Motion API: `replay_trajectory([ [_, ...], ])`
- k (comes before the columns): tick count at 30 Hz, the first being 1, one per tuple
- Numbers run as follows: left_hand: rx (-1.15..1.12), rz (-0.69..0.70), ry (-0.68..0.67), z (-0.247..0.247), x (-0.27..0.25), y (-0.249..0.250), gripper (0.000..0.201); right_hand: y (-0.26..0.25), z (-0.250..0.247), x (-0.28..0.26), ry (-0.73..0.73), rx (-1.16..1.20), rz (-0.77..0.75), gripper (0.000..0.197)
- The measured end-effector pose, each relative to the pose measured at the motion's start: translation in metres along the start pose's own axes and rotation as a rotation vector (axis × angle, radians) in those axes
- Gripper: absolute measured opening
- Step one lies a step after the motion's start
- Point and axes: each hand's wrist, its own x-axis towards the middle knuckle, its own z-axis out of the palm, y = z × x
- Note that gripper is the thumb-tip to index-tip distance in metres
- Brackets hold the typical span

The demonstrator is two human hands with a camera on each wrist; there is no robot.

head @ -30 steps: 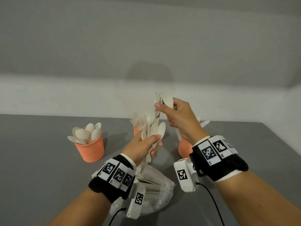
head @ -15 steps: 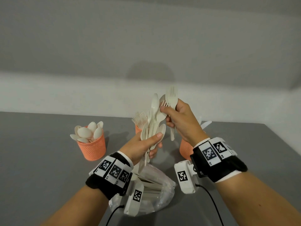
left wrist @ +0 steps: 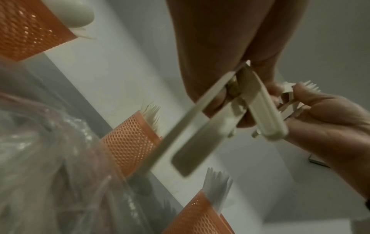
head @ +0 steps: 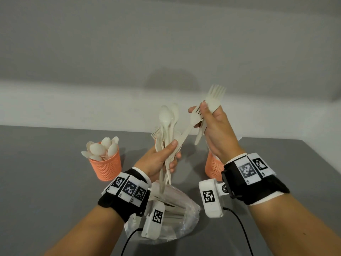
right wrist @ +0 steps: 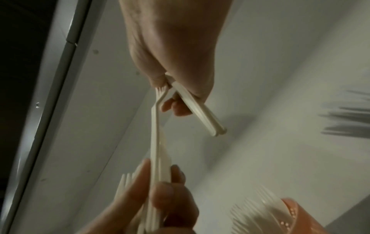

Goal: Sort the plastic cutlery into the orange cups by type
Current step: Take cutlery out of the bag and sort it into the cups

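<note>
My left hand point(head: 172, 154) grips an upright bundle of white plastic cutlery point(head: 167, 126), spoons and forks mixed. My right hand point(head: 200, 115), up and to the right of it, holds a fork point(head: 215, 97) with its tines up. It also pinches the head of a second fork point(head: 196, 116), whose handle still runs down into the bundle. An orange mesh cup point(head: 106, 167) full of spoons stands at the left. A fork cup point(left wrist: 130, 142) stands behind my left hand. A third orange cup point(head: 212, 168) sits half hidden behind my right wrist.
A clear plastic bag point(head: 177, 209) with more cutlery lies on the grey table point(head: 46, 182) below my wrists. A pale wall rises just behind the cups. Cables trail from both wrist cameras towards the table's front edge.
My right hand has risen and moved right, drawing forks out of the bundle; one fork now stands above its fingers. My left hand has kept its grip and barely moved.
</note>
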Motion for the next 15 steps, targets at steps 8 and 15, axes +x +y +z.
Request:
replay_trajectory([
  [8,0.066,0.032,0.138,0.003,0.004,0.005,0.025,-0.016,0.000,0.006,0.133,0.225,-0.092,0.011],
  [15,0.192,0.109,0.351,0.010,0.013,-0.002,0.002,0.020,0.022,-0.015,-0.178,-0.345,0.152,0.030],
])
